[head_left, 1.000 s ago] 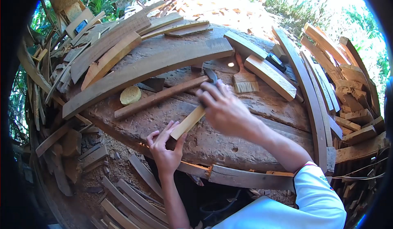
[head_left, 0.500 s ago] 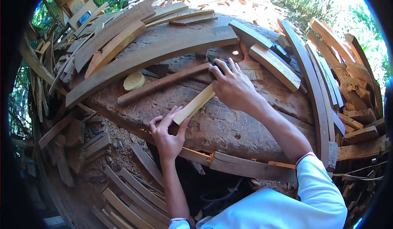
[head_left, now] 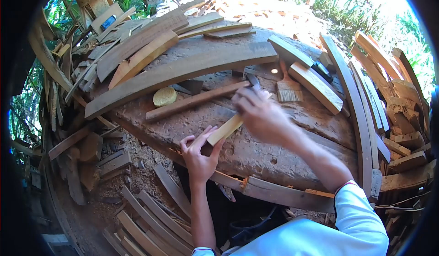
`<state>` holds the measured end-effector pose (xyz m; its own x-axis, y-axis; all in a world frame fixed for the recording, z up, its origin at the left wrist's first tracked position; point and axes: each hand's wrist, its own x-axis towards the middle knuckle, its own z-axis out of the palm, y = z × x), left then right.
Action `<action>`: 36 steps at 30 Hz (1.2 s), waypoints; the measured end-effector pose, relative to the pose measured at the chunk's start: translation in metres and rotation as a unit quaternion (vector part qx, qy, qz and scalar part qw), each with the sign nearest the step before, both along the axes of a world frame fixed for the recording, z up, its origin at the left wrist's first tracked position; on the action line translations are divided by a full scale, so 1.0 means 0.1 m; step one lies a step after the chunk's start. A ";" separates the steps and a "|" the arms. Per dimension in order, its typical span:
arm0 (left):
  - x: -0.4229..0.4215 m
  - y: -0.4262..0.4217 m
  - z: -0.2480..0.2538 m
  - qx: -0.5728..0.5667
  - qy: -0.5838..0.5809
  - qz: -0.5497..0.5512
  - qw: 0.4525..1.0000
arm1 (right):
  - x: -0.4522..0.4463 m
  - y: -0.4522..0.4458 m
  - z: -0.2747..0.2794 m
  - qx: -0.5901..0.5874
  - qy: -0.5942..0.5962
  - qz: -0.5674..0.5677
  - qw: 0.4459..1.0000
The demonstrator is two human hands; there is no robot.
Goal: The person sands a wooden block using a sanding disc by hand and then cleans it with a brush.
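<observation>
My left hand (head_left: 200,157) grips the near end of a pale wooden strip (head_left: 227,130), thumb on one side and fingers on the other. The strip slants away from me over the worn wooden bench (head_left: 256,160). My right hand (head_left: 258,114), smeared by motion, is over the strip's far end, which it hides. I cannot make out what its fingers hold. Just beyond them shows a dark metal piece (head_left: 253,79), beside the end of a long brown wooden bar (head_left: 192,103). A flat paintbrush (head_left: 289,91) lies to the right, and a round yellowish piece (head_left: 164,97) to the left.
A long curved board (head_left: 183,75) lies across the bench behind my hands. A pale block (head_left: 316,88) and a long plank (head_left: 350,105) lie to the right. Stacked offcuts (head_left: 407,137) stand farther right. Curved slats (head_left: 153,224) lie at lower left, below the bench edge.
The view has shifted, so the bench appears lower and farther right. My right hand has moved on the strip and is now blurred; the dark piece shows beyond its fingers. My left hand keeps its grip.
</observation>
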<state>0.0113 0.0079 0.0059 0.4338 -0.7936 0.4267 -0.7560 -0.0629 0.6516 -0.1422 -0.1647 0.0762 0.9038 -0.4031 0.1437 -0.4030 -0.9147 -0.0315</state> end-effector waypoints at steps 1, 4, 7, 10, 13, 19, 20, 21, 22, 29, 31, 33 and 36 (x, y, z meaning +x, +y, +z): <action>0.01 0.01 -0.04 -0.003 -0.002 -0.002 1.000 | 0.02 0.15 -0.02 -0.007 0.027 0.092 0.995; 0.05 0.07 -0.16 -0.018 0.017 0.015 1.000 | -0.01 0.42 -0.07 0.089 -0.113 0.192 0.971; 0.03 0.02 -0.02 -0.019 0.018 -0.010 1.000 | -0.03 0.10 -0.03 0.075 -0.083 0.084 0.990; 0.01 0.02 -0.02 -0.012 0.013 0.000 1.000 | -0.02 -0.06 -0.05 0.034 -0.074 -0.037 0.996; 0.00 0.02 -0.05 -0.016 0.004 0.008 1.000 | 0.01 0.15 -0.16 0.053 -0.027 0.123 0.991; 0.02 0.03 -0.06 -0.014 0.008 0.003 1.000 | -0.03 -0.03 0.05 0.004 0.053 0.090 0.995; 0.01 0.01 -0.04 -0.008 0.009 0.001 1.000 | -0.06 -0.10 -0.08 -0.012 -0.035 -0.049 0.998; 0.01 0.01 -0.03 -0.011 0.009 0.000 1.000 | -0.04 -0.18 -0.13 -0.028 -0.107 -0.084 0.990; 0.01 0.01 -0.03 -0.002 0.007 0.006 1.000 | -0.09 -0.19 -0.17 -0.055 -0.041 -0.034 0.997; 0.01 0.02 -0.02 -0.020 0.015 0.017 1.000 | -0.05 0.18 -0.11 0.064 -0.052 0.110 0.990; 0.01 0.02 -0.02 -0.021 0.019 0.021 0.999 | -0.08 -0.14 -0.14 -0.012 -0.015 -0.051 0.999; -0.01 0.00 0.00 -0.027 0.023 0.023 0.999 | -0.10 -0.23 -0.13 0.013 -0.068 -0.150 0.986; -0.03 0.00 0.01 -0.015 0.017 0.037 0.999 | -0.05 0.20 -0.01 -0.100 0.059 0.084 0.990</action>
<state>0.0082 0.0083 0.0067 0.5058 -0.7458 0.4337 -0.7276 -0.0986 0.6789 -0.1468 -0.1447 0.0749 0.9708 -0.2202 0.0952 -0.2350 -0.9524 0.1943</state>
